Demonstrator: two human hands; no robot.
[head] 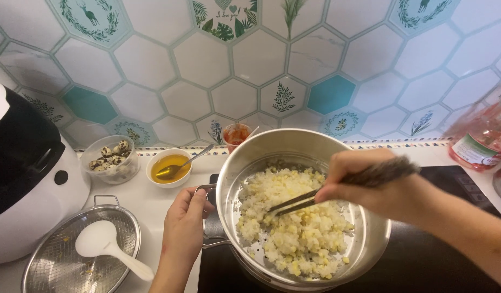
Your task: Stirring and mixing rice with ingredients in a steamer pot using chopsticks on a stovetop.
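A steel steamer pot [237,168] stands on a black cooktop [435,260]; it holds a heap of white rice mixed with yellow bits [299,222]. My left hand [184,228] grips the pot's left side handle [204,190]. My right hand [353,176] reaches in from the right and holds a pair of dark chopsticks [294,203], their tips down in the rice near the middle of the pot.
At the left stands a black-and-white rice cooker [28,173]. A mesh strainer [44,266] carries a white rice paddle [107,247]. Behind are a tub of quail eggs [112,157], a bowl of yellow liquid with a spoon [169,165], a small cup of red sauce [237,134] and a pink bottle [483,133].
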